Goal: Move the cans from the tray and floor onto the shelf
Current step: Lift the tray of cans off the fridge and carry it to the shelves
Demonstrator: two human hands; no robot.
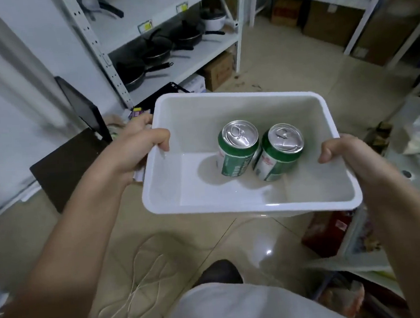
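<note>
White tray [232, 207], two upright green cans [238, 154] inside, touching
</note>
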